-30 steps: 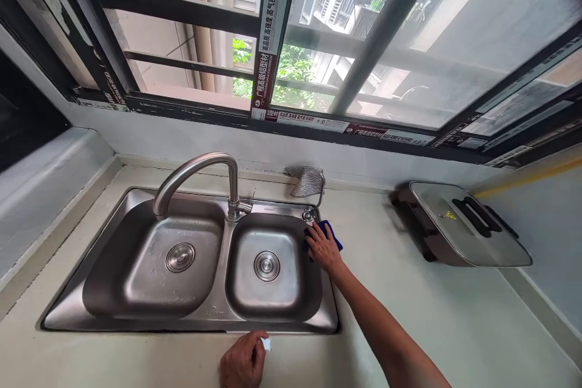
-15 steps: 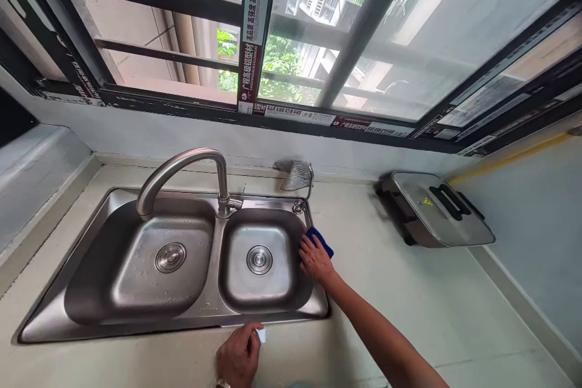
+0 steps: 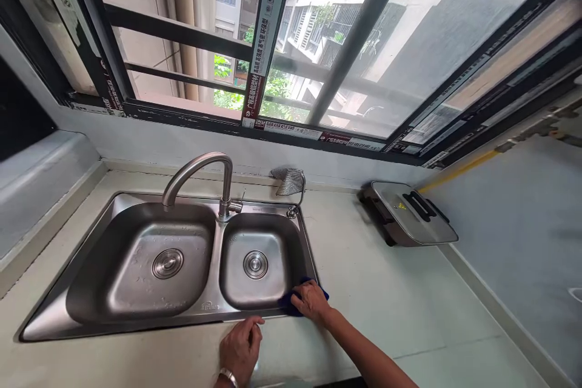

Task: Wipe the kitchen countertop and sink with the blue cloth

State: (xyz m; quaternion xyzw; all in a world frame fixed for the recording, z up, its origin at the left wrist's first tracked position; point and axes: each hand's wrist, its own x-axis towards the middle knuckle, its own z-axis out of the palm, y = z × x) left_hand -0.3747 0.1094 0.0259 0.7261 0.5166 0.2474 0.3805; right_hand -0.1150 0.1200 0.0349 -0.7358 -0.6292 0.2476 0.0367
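Note:
My right hand [image 3: 311, 300] presses a dark blue cloth [image 3: 322, 293] onto the sink's front right corner. Part of the cloth lies under the fingers and sticks out on both sides. The stainless steel double sink [image 3: 109, 326] has a larger left basin and a smaller right basin, each with a round drain. At the counter by the sink's front rim, my left hand [image 3: 240, 345] is closed with its fingers curled; what it may hold is hidden. A curved faucet [image 3: 200, 163] rises behind the divider, its spout over the left basin.
A metal mesh cloth [image 3: 290, 183] hangs on a bent metal rod behind the right basin. On the counter [image 3: 364, 291] at the back right stands an electric pan with a glass lid [image 3: 411, 212]. A dark-framed window [image 3: 182, 115] spans the back wall.
My right hand has slid the blue cloth along the sink's right rim toward the front corner. A small white piece beside my left thumb no longer shows. The view has shifted slightly.

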